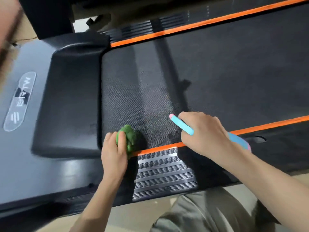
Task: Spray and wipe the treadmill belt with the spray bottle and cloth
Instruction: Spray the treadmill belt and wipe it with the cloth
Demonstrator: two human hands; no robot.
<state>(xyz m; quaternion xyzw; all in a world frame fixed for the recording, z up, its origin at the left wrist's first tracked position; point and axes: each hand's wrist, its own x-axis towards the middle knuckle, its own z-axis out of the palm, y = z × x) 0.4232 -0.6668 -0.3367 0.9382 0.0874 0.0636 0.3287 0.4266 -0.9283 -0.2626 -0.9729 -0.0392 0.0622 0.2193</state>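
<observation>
Both hands work at the near edge of the treadmill belt [217,72]: the left hand [115,153] clutches a bunched green cloth [129,138] against the belt by the orange stripe [160,147], while the right hand [204,131] grips a blue spray bottle [181,125].

Lying low, the bottle runs lengthwise from lower right to upper left, its pink-tipped end toward the belt; the hand and wrist hide its middle. Writing on the oval badge [19,102] on the grey motor cover [25,156] is partly covered and unreadable.
</observation>
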